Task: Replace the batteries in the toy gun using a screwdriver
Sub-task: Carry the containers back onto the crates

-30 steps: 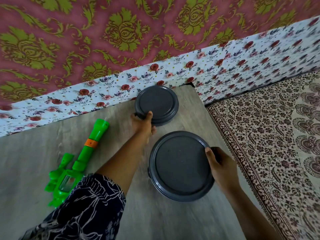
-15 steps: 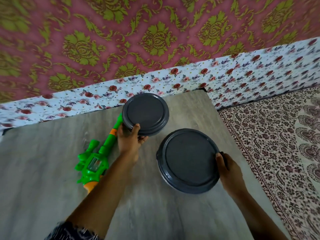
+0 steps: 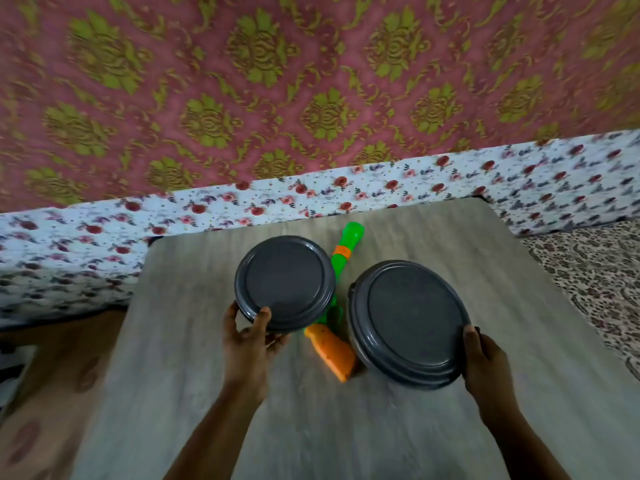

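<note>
Toy gun [image 3: 341,268]: green barrel, orange band and grip, between two lidded grey tubs. Left hand [image 3: 247,337] grips the left tub [image 3: 284,284]; right hand [image 3: 485,362] grips the right tub [image 3: 408,323].

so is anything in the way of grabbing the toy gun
Yes. Both hands are occupied: the left hand grips a round container that covers the toy gun in the middle, and the right hand holds another container beside its orange grip.

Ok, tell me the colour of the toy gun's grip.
Orange grip on the green toy gun, head view.
</note>
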